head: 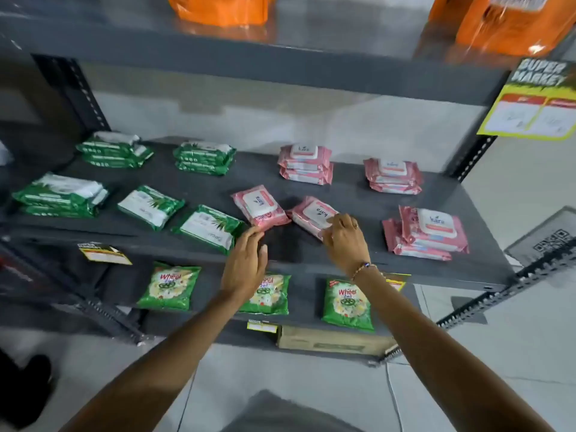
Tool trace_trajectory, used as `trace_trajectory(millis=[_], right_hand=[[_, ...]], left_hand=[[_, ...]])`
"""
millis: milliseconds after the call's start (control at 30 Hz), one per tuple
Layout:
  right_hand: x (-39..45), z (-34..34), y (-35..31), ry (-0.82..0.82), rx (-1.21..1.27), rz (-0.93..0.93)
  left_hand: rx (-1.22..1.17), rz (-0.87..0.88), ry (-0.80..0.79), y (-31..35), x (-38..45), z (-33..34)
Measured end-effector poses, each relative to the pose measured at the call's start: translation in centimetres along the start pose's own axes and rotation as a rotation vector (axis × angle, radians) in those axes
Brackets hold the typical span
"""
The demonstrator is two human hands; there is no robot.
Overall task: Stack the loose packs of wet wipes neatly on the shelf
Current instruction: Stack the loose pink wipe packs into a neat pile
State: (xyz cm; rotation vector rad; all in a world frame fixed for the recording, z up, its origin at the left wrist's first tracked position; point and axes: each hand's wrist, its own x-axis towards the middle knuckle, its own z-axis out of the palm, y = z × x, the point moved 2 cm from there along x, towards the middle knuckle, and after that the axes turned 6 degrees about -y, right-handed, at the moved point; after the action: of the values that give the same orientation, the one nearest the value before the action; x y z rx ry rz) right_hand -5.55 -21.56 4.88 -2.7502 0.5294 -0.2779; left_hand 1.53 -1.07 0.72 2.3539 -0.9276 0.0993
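Loose pink packs: we see two lying askew at the centre of the frame on the grey shelf, the left pack and the right pack, their near corners almost touching.
Right hand: our fingers curl over the right pack's near edge, gripping it; a bracelet sits at the wrist.
Left hand: fingers straight and loose, holding nothing, the tips at the left pack's near corner; we cannot tell whether they touch it.
Loose green packs: two, one and another, lie tilted at centre left, the second just beside the left pink pack.
Pink stacks: one at the back centre, one to its right, and an untidy one at the right front.
Green stacks: two at the back left, one at the far left front.
Hidden or unclear: our left hand and forearm cover most of the middle detergent bag on the lower shelf; the orange bags at the top are cut off by the frame; print on the yellow sign, upper right, is blurred beyond "SUPER MARKET".
Around: two more detergent bags lower down, and a cardboard box beneath them.
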Motion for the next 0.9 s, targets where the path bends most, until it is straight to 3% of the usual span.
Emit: trace_trajectory(millis=[200,333,500,600,733,900], right_hand=[[2.6,0.2,0.5,-0.178,0.015,0.064],[4.1,0.6,0.4,-0.265,-0.014,0.086],[5.3,0.2,0.3,-0.37,-0.031,0.179],[5.8,-0.6,0.2,-0.331,0.052,0.288],[5.6,-2.2,-1.0,-0.153,0.168,0.383],[6.5,-2.3,-5.9,-0.062,0.235,0.244]], left_hand=[[0.149,0.051,-0.072,-2.5,-2.0,1.0],[0.298,-0.075,-0.098,-4.6,-2.3,0.9],[0.316,-0.074,-0.099,-5.1,-1.5,1.4],[0.281,-0.063,-0.088,-5.7,-1.4,1.7],[0.31,-0.002,-0.048,-6.4,-1.4,1.9],[0.356,0.047,-0.005,-6.9,-1.0,2.2]])
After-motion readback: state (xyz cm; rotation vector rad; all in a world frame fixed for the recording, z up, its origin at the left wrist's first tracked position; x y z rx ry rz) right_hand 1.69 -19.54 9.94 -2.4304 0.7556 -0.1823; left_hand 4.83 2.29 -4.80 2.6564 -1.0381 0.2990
